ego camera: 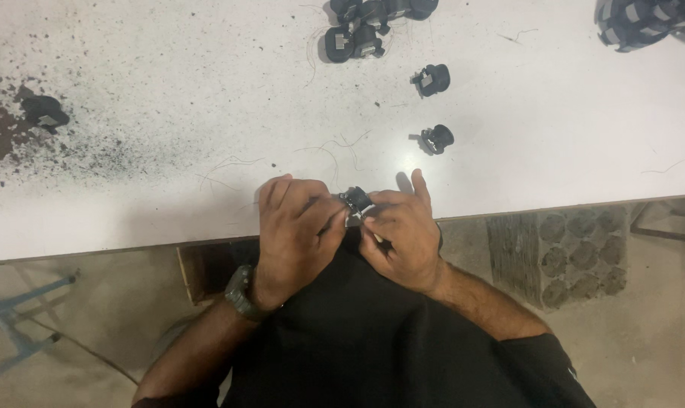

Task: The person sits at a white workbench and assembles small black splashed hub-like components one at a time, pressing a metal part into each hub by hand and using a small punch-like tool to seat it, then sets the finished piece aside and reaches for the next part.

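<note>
Both hands meet at the near edge of the white table (pixel 169 219), just above the person's black shirt (pixel 373 340). Left hand (pixel 296 230) and right hand (pixel 403 234) both pinch one small black part (pixel 355 200) between them — fingers of each curled tight around it, thumb and forefinger tips closed on it from either side. Right index finger sticks out straight toward the far side, not on the part. The part sits right over the table edge, mostly hidden by the fingertips, so I can't tell its exact shape; a bit of bright metal shows on it. Left wrist carries a dark watch (pixel 240 291). Further out on the table, two loose black parts of the same kind: one (pixel 438 139) near the right hand, another (pixel 431 79) beyond it. A cluster of the same black parts (pixel 369 30) lies at the far edge, well apart from the hands. Thin wire strands (pixel 335 151) are scattered just beyond the hands. Far left — a dark stain with black speckles (pixel 25 128) on the tabletop.
</note>
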Demonstrator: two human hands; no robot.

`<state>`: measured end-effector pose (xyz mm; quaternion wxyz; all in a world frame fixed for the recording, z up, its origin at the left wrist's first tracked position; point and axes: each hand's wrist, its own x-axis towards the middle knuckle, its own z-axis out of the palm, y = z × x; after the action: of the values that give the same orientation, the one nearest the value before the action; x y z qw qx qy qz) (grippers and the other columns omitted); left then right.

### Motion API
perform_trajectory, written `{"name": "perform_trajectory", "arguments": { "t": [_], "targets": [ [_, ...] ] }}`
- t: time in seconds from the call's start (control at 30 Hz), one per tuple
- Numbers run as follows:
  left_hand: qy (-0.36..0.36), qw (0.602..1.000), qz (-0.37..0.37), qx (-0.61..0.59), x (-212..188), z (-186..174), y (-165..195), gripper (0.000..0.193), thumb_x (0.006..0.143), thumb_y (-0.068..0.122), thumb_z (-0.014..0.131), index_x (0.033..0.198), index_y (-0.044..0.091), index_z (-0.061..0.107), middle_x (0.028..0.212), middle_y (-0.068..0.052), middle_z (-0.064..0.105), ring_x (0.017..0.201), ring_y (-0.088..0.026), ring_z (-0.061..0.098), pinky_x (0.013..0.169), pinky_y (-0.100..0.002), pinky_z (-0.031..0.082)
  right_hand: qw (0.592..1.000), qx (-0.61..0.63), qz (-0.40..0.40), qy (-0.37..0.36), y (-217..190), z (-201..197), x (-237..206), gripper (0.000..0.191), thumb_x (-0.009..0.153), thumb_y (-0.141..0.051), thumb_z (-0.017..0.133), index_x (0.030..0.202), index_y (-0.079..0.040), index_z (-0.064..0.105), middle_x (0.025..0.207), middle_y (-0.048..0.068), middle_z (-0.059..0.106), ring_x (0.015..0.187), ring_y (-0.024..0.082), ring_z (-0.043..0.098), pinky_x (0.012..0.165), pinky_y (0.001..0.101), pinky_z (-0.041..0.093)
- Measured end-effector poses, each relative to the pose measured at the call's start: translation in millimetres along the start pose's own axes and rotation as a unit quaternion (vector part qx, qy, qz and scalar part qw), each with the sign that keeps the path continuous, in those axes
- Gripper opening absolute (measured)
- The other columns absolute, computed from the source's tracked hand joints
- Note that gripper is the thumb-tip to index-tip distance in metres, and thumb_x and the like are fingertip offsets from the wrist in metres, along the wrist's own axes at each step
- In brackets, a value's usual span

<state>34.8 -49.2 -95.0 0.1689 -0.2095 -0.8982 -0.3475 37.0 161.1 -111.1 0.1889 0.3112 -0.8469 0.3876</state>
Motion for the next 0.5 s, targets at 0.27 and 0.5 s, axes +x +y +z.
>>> {"name": "perform_trajectory", "arguments": {
  "t": [0.27, 0.5],
  "targets": [
    [-0.009, 1.000, -0.014, -0.018, 7.7, -7.9, 7.9, 0.015, 0.085, 0.012, 0.079, 0.096, 0.013, 0.069, 0.120, 0.000, 0.067, 0.121, -0.020, 0.058, 0.116, -0.051, 0.034, 0.996, -0.007, -0.085, -0.002, 4.1, 3.7, -10.4, 0.038, 0.081, 0.003, 0.083, 0.104, -0.011, 0.057, 0.093, 0.005, 0.064, 0.117, 0.029, 0.070, 0.125, 0.0639, 0.019],
    [-0.025, 0.999, -0.018, -0.044, 6.9, -8.9, 6.1, 0.012, 0.086, 0.010, 0.077, 0.096, 0.011, 0.070, 0.118, 0.000, 0.069, 0.121, -0.019, 0.059, 0.118, -0.051, 0.030, 0.997, -0.017, -0.074, 0.009, 2.6, 5.8, -3.1, 0.034, 0.083, 0.007, 0.081, 0.106, -0.008, 0.060, 0.095, 0.005, 0.067, 0.112, 0.027, 0.072, 0.125, 0.0614, 0.021]
  ]
}}
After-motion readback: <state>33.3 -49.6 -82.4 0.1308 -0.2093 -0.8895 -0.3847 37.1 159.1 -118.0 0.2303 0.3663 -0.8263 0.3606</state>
